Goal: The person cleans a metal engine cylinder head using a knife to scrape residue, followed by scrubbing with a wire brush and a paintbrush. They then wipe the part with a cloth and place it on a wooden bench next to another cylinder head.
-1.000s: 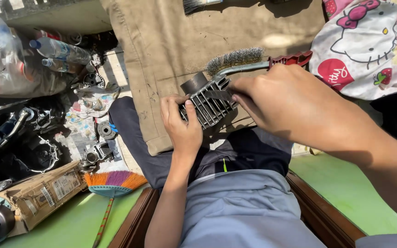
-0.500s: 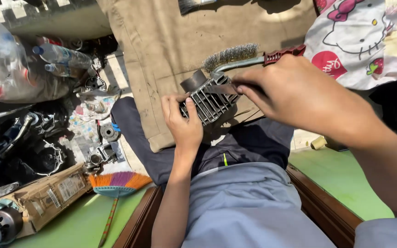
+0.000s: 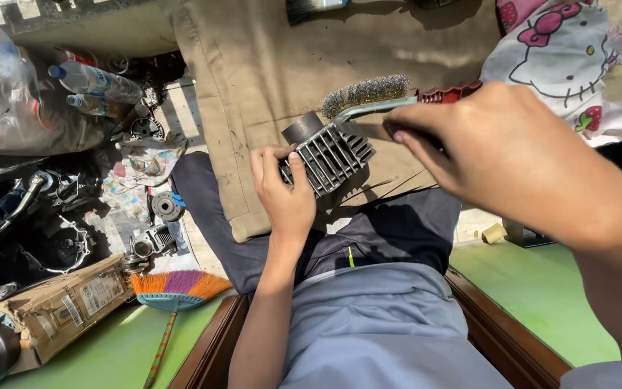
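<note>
Sunlight is falling across my lap while my left hand [image 3: 287, 198] is wrapping its fingers around the finned metal cylinder [image 3: 329, 153], gripping it by one side so the ribbed face is tilting up toward me and staying steady. The cylinder is hovering just above my knees, over the brown cloth [image 3: 275, 86] that is lying spread beneath it, probably to catch whatever falls off. My right hand [image 3: 502, 155] is closing firmly around the handle of the wire brush [image 3: 366, 92], and the bristled head is sitting right at the upper edge of the fins, angled so the wires are meeting the grooves. Off to my left, engine parts [image 3: 149, 241] are lying scattered on the ground near a cardboard box [image 3: 59, 310] and a small colourful broom [image 3: 174, 288], while plastic bottles [image 3: 91, 81] are resting further back, well apart from my hands.
</note>
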